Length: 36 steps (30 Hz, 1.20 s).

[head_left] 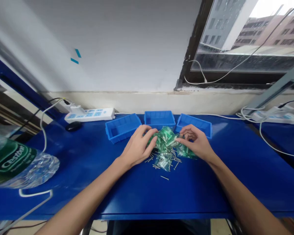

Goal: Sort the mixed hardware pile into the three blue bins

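Note:
Clear plastic bags with green and white pieces (166, 137) lie in a pile at the middle of the blue table. My left hand (140, 145) rests against the pile's left side, fingers curled on a green bag. On the right, my right hand (194, 140) has its thumb and fingers closed at the edge of the bags; what lies between the fingertips is too small to name. Loose screws (176, 159) are scattered under and around a small clear bag (164, 161). One single screw (164, 178) lies nearer the front edge.
Behind the pile stand three blue trays, at left (123, 126), middle (159, 119) and right (194, 124). Power strips (95, 114) (276, 117) with cables lie at both back sides. A large water bottle (17, 163) is at the left.

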Available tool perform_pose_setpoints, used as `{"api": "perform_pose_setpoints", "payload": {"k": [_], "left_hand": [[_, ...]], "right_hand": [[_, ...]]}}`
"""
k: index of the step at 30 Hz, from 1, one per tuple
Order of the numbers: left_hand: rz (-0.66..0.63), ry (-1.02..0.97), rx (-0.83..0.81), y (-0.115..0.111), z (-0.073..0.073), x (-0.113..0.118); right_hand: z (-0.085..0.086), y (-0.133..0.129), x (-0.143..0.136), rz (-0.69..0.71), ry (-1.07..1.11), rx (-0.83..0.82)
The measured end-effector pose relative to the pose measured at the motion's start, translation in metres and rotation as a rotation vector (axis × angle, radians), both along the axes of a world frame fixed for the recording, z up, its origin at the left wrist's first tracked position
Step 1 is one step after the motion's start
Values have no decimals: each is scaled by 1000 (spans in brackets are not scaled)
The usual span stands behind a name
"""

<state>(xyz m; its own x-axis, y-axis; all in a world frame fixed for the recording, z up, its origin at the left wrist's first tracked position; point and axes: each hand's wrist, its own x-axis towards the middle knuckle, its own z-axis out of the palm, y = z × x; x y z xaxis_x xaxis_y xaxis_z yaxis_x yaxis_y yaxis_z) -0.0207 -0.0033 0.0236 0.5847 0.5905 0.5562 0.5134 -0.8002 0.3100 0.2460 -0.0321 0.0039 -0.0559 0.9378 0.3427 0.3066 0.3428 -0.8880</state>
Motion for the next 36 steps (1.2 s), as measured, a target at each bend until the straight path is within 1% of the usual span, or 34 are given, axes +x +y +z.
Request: {"api": "perform_pose_setpoints", "payload": {"k": [2, 5, 8, 10, 12, 13, 15, 17, 19, 21, 23, 25, 26, 28, 29, 30, 32, 34, 36], "left_hand": [[22, 19, -63, -7, 2, -7], [-19, 39, -104, -10, -2, -14], [-69, -12, -137, -7, -2, -11], [-122, -93, -250, -2, 2, -3], [-182, -207, -441, 4, 6, 7], [-195, -291, -534, 7, 7, 12], [-201, -446, -670, 12, 6, 20], [-187, -567, -735, 14, 3, 24], [-160, -639, -744, 13, 1, 24], [-117, -667, -686, 10, 1, 22], [-61, -653, -550, 8, 5, 16], [27, -584, -327, 8, 11, 5], [95, -529, -179, 10, 14, -2], [256, -356, 127, 17, 18, -16], [315, -269, 240, 21, 18, -23], [353, -161, 282, 25, 17, -29], [427, 8, 274, 32, 12, -36], [487, 145, 192, 34, 7, -38], [520, 215, 93, 34, 4, -36]], "right_hand": [[0, 0, 0, -37, 47, 6], [1, 1, -5, -76, 94, -4], [7, 3, -13, -71, 90, -40], [16, 6, -19, -41, 82, -74], [25, 11, -25, 27, 119, -125], [29, 14, -27, 62, 149, -150], [34, 19, -30, 124, 199, -189], [33, 21, -32, 162, 224, -213], [30, 19, -33, 171, 227, -215], [25, 16, -33, 164, 214, -198], [22, 12, -30, 135, 168, -166], [20, 10, -25, 52, 68, -110], [20, 10, -22, -6, -1, -74], [19, 11, -14, -112, -131, -9], [18, 12, -11, -151, -172, 15], [17, 13, -9, -179, -194, 35], [15, 13, -6, -214, -198, 66], [14, 11, -7, -221, -194, 83], [15, 8, -11, -213, -190, 90]]}}
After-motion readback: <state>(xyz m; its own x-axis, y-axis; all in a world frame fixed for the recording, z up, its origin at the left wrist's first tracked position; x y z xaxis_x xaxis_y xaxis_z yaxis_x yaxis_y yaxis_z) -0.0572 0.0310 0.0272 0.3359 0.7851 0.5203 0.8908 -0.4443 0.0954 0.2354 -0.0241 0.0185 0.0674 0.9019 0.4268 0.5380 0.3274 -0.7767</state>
